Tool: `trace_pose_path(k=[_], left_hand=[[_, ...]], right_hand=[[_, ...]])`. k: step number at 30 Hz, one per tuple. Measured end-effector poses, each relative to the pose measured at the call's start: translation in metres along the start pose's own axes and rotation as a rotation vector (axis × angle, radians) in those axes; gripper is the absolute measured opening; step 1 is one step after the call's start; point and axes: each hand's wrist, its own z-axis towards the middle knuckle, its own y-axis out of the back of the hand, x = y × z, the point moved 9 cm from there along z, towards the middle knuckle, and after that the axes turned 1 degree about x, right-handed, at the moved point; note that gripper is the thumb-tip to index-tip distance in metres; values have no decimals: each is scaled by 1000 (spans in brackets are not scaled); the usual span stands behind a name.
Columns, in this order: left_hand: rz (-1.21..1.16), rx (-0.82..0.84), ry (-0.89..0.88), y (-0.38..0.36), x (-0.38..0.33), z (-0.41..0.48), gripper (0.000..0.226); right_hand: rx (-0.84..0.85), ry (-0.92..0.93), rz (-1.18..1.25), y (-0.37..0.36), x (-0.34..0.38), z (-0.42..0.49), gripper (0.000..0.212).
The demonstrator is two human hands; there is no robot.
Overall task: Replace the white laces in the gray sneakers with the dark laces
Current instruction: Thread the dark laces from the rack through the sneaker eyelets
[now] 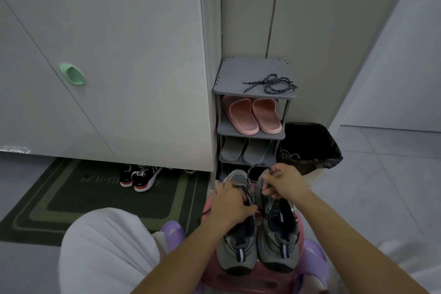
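Two gray sneakers stand side by side on a pink stool (238, 280), heels toward me: the left sneaker (235, 246) and the right sneaker (278, 241). My left hand (229, 205) rests on the left sneaker's tongue area, pinching a dark speckled lace (248, 194) that runs through it. My right hand (285, 182) is raised over the right sneaker's toe end, fingers closed on another stretch of dark lace. A second dark lace (270, 83) lies coiled on top of the gray shoe rack (223, 87). No white laces are visible in the sneakers.
The rack holds pink slippers (251, 114) and gray slippers (245, 150). A bin with a black bag (310, 145) stands right of it. A white cabinet with a green handle (72, 74) is at left. Black-red sneakers (140, 176) sit on a dark doormat (71, 198).
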Motion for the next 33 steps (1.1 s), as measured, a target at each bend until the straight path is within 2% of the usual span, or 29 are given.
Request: trace_pose_path(k=[5, 10, 22, 33], left_hand=[[-201, 54, 77, -16, 17, 4, 36], [-275, 84, 116, -27, 30, 5, 41], [-311, 86, 108, -33, 33, 9, 36], [-319, 78, 103, -34, 34, 10, 35]], right_hand=[[57, -43, -46, -24, -23, 8, 24], [-41, -45, -57, -31, -32, 9, 23], [-99, -83, 3, -40, -42, 9, 18], [-151, -45, 17, -40, -42, 6, 16]])
